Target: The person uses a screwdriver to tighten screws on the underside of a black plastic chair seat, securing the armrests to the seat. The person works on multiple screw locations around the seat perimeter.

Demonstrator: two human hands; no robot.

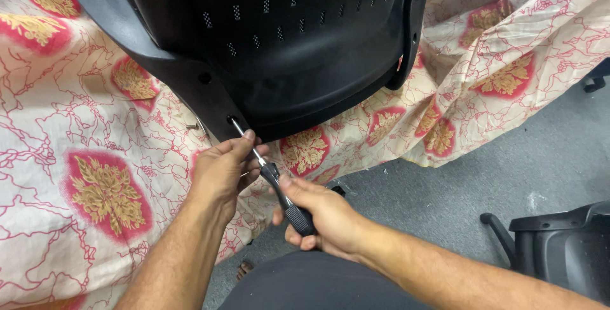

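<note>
Below the black perforated plastic chair back (273, 37), a person is driving a black-handled screwdriver with a slim silver metal shaft (279, 189) into a round screw hole (230, 120) at the chair back's lower left corner. The tool is slanting up and to the left, its tip sitting inside the hole and its ribbed dark grip pointing down toward the person's lap. The right hand (324, 218) is wrapping the grip, fingers curled tight around it. The left hand (222, 170) is pinching the bare shaft just beneath the hole, thumb and fingertips pressing together on the metal. The chair back is lying across a cream cotton sheet printed with pink and gold floral medallions (95, 176), which is spreading out to the left and right of it. To the lower right of the chair back, a second black plastic chair part (559, 246) is resting on grey carpet (508, 170).
</note>
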